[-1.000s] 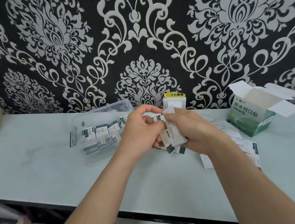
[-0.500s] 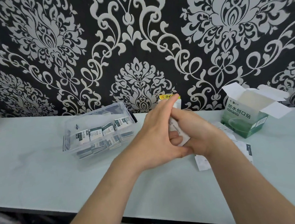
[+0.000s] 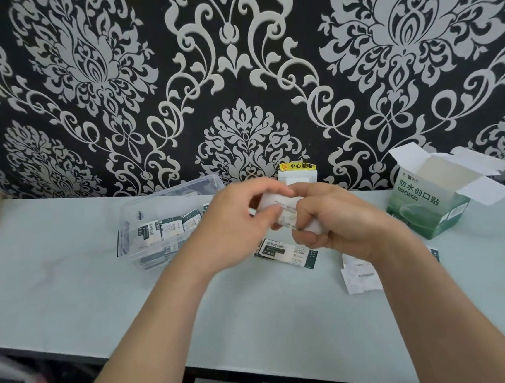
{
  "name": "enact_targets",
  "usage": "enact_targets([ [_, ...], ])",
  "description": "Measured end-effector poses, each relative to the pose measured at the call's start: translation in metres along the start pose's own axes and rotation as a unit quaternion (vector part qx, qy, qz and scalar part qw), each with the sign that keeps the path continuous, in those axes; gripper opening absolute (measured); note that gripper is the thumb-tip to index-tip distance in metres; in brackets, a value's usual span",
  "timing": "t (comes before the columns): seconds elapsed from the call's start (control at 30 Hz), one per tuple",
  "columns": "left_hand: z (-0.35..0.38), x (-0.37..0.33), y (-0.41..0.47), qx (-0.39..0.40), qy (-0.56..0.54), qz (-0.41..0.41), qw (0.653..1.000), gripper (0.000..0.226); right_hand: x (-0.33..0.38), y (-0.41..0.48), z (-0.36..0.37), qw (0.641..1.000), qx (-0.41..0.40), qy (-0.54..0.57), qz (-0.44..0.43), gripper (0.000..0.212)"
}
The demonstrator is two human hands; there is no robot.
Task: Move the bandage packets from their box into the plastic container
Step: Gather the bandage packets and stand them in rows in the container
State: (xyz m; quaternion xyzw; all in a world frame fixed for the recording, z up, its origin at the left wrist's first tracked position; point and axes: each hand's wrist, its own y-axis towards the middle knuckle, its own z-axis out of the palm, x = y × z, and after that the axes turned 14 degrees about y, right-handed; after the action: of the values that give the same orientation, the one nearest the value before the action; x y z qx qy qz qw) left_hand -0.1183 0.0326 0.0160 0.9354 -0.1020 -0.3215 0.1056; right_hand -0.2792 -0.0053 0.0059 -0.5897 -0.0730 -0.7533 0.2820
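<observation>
Clear plastic container (image 3: 142, 207): I see it left of both hands on the pale table (image 3: 68, 268), bandage packets (image 3: 169, 229) inside.
Left hand (image 3: 238, 223): pinches a white packet stack (image 3: 289, 211) above the table.
Right hand (image 3: 343, 226): curled round the same stack.
Green box (image 3: 424, 210): open, far right.

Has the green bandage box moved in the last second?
No. The green bandage box still sits equally far right of the wall socket.
</observation>
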Motion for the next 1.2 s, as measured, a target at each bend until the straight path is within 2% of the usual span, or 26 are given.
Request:
enact_targets([
  [0.07, -0.009, 0.005, 0.0, -0.02, -0.046, -0.03, 0.998, 0.029, 0.002, -0.003, 0.005, 1.0, 0.026, 0.016, 0.002, 0.036],
  [0.13, -0.018, 0.01, -0.002, -0.059, -0.084, -0.067, 0.992, 0.029, 0.004, -0.004, 0.012, 0.998, 0.034, 0.033, -0.041, 0.022],
  [0.2, -0.03, 0.018, -0.004, -0.101, -0.123, -0.103, 0.982, 0.029, 0.006, -0.002, 0.02, 0.992, 0.0, 0.016, -0.123, 0.012],
  [0.3, -0.044, 0.03, -0.008, -0.13, -0.135, -0.128, 0.974, 0.03, 0.008, 0.004, 0.036, 0.971, -0.077, -0.04, -0.223, 0.006],
  [0.43, -0.055, 0.052, -0.013, -0.175, -0.045, -0.14, 0.973, 0.028, 0.001, 0.02, 0.065, 0.951, -0.1, -0.098, -0.274, 0.003],
  [0.57, -0.067, 0.083, -0.021, -0.216, 0.053, -0.164, 0.961, 0.02, -0.006, 0.045, 0.089, 0.912, -0.145, -0.202, -0.326, 0.006],
  [0.6, -0.069, 0.091, -0.024, -0.2, 0.098, -0.171, 0.96, 0.018, -0.006, 0.05, 0.093, 0.901, -0.156, -0.23, -0.333, 0.006],
  [0.7, -0.069, 0.107, -0.03, -0.088, 0.235, -0.143, 0.957, 0.01, -0.007, 0.065, 0.101, 0.865, -0.161, -0.342, -0.329, 0.007],
  [0.83, -0.066, 0.118, -0.03, -0.007, 0.334, -0.086, 0.939, 0.029, -0.014, 0.083, 0.114, 0.824, -0.123, -0.482, -0.272, 0.012],
  [1.03, -0.062, 0.121, -0.026, 0.071, 0.394, -0.094, 0.912, 0.047, -0.012, 0.101, 0.122, 0.773, -0.049, -0.606, -0.18, 0.004],
  [1.13, -0.062, 0.12, -0.025, 0.078, 0.406, -0.098, 0.905, 0.048, -0.004, 0.103, 0.124, 0.749, -0.004, -0.646, -0.147, 0.026],
  [1.2, -0.062, 0.121, -0.024, 0.075, 0.412, -0.102, 0.903, 0.048, -0.001, 0.105, 0.128, 0.733, 0.014, -0.666, -0.138, 0.029],
])
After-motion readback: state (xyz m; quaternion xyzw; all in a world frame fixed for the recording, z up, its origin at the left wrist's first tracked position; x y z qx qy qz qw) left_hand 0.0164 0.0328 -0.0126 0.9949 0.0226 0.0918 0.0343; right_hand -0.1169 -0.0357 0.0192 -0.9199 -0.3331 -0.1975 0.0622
